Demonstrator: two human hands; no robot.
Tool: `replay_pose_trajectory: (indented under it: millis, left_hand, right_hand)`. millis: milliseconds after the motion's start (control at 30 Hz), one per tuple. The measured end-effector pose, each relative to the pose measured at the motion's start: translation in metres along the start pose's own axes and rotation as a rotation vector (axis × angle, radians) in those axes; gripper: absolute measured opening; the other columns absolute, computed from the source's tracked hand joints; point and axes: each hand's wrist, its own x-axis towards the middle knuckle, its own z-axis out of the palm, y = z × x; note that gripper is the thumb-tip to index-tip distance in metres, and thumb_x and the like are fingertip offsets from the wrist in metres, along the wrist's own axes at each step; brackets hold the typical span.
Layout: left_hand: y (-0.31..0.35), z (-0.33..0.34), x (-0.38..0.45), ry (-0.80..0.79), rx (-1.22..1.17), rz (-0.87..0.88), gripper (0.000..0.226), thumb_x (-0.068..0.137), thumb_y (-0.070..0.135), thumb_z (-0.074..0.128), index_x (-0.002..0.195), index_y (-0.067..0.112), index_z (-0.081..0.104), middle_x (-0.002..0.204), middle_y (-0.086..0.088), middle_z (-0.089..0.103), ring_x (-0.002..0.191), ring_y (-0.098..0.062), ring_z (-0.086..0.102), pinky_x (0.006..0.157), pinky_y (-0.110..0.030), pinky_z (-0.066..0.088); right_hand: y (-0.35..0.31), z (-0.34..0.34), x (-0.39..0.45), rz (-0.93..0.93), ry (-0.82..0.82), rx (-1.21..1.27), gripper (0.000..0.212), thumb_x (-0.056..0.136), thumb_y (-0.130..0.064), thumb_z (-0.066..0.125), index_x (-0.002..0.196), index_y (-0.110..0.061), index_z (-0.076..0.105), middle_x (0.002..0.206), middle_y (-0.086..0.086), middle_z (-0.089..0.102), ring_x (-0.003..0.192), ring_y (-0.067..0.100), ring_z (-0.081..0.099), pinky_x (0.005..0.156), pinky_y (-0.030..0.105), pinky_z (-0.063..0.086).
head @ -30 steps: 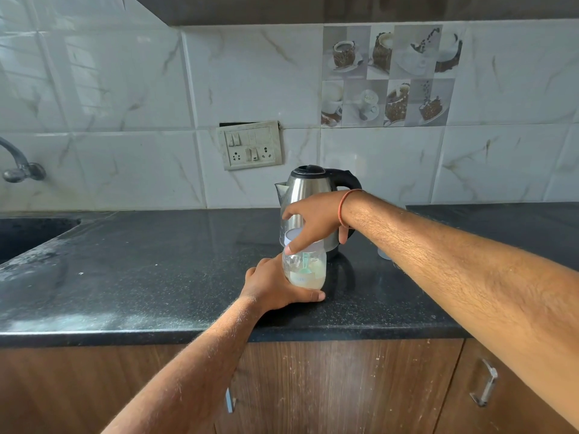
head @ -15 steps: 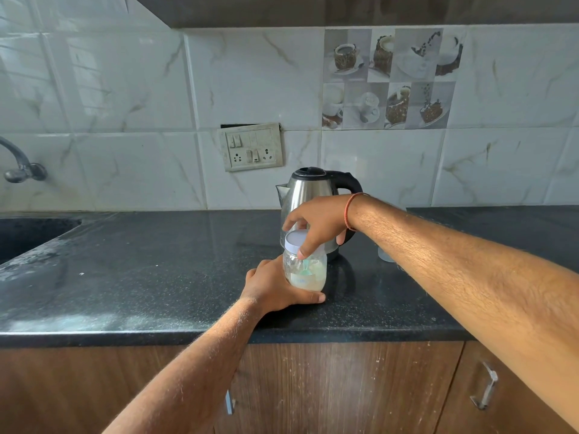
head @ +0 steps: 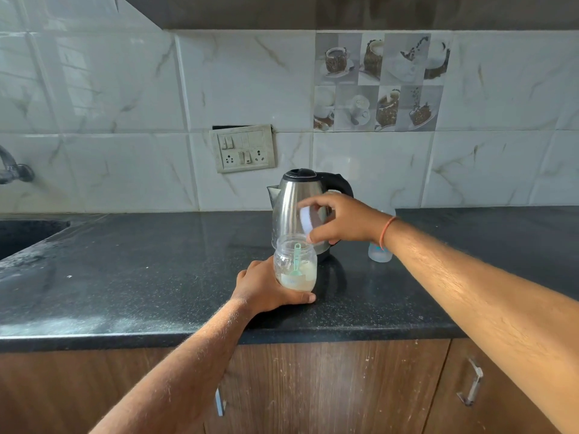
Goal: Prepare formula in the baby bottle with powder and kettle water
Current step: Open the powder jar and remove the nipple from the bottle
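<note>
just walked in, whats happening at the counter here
A person is making baby formula. The left hand grips a clear jar of powder standing on the black counter, with a green scoop inside. The right hand holds the jar's white lid lifted off, tilted above the open mouth. A steel kettle stands right behind, and a baby bottle waits beside it.

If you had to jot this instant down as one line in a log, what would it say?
left hand grips powder jar | right hand holds lid off jar | scoop inside | kettle behind
</note>
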Motion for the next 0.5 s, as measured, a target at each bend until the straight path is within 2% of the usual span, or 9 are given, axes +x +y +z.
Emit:
replay_pose_trajectory:
  millis: [33, 100, 167, 300, 433, 500]
  left_hand:
    - [0.0, 0.0, 0.0, 0.001, 0.0, -0.001, 0.103, 0.051, 0.091, 0.083, 0.141, 0.053, 0.052, 0.13, 0.029, 0.067, 0.143, -0.017, 0.05, 0.121, -0.047, 0.033]
    - [0.0, 0.0, 0.001, 0.004, 0.005, -0.002, 0.101, 0.05, 0.091, 0.083, 0.139, 0.052, 0.053, 0.128, 0.029, 0.068, 0.141, -0.017, 0.052, 0.12, -0.046, 0.034]
    - [0.0, 0.001, 0.001, 0.004, 0.009, 0.0, 0.102, 0.049, 0.092, 0.082, 0.138, 0.052, 0.054, 0.128, 0.028, 0.069, 0.14, -0.017, 0.054, 0.12, -0.048, 0.036]
    - [-0.002, 0.0, 0.002, 0.001, 0.003, 0.0, 0.1, 0.049, 0.093, 0.082, 0.136, 0.052, 0.054, 0.126, 0.028, 0.069, 0.138, -0.017, 0.055, 0.121, -0.05, 0.037]
    - [-0.002, 0.0, 0.002, -0.003, 0.001, 0.003, 0.101, 0.049, 0.093, 0.082, 0.136, 0.052, 0.054, 0.124, 0.029, 0.068, 0.136, -0.017, 0.058, 0.121, -0.05, 0.039]
    - [-0.001, 0.0, 0.002, -0.003, 0.003, 0.003, 0.101, 0.05, 0.094, 0.082, 0.138, 0.051, 0.054, 0.123, 0.03, 0.067, 0.135, -0.016, 0.058, 0.12, -0.05, 0.04]
  right_hand:
    - [0.011, 0.002, -0.008, 0.02, 0.048, 0.064, 0.067, 0.076, -0.025, 0.093, 0.136, -0.039, 0.066, 0.129, -0.008, 0.058, 0.101, 0.017, 0.072, 0.091, 0.045, 0.066]
    - [0.037, 0.01, -0.028, 0.072, 0.135, 0.178, 0.06, 0.077, -0.022, 0.093, 0.126, -0.033, 0.062, 0.129, -0.004, 0.063, 0.116, 0.024, 0.07, 0.099, 0.043, 0.062]
    - [0.065, 0.02, -0.049, 0.122, 0.227, 0.262, 0.057, 0.077, -0.022, 0.094, 0.12, -0.03, 0.059, 0.13, -0.005, 0.068, 0.121, 0.021, 0.069, 0.102, 0.037, 0.059]
    - [0.111, 0.031, -0.09, 0.21, 0.291, 0.282, 0.059, 0.078, -0.03, 0.095, 0.121, -0.036, 0.056, 0.134, -0.008, 0.068, 0.126, 0.019, 0.065, 0.107, 0.041, 0.056]
    - [0.134, 0.022, -0.122, 0.282, 0.268, 0.077, 0.07, 0.084, -0.033, 0.093, 0.138, -0.037, 0.049, 0.141, -0.009, 0.062, 0.126, 0.017, 0.061, 0.085, 0.015, 0.049]
    - [0.141, 0.015, -0.13, 0.309, 0.266, 0.02, 0.075, 0.084, -0.037, 0.092, 0.144, -0.036, 0.046, 0.139, -0.011, 0.063, 0.121, 0.015, 0.063, 0.079, 0.012, 0.047]
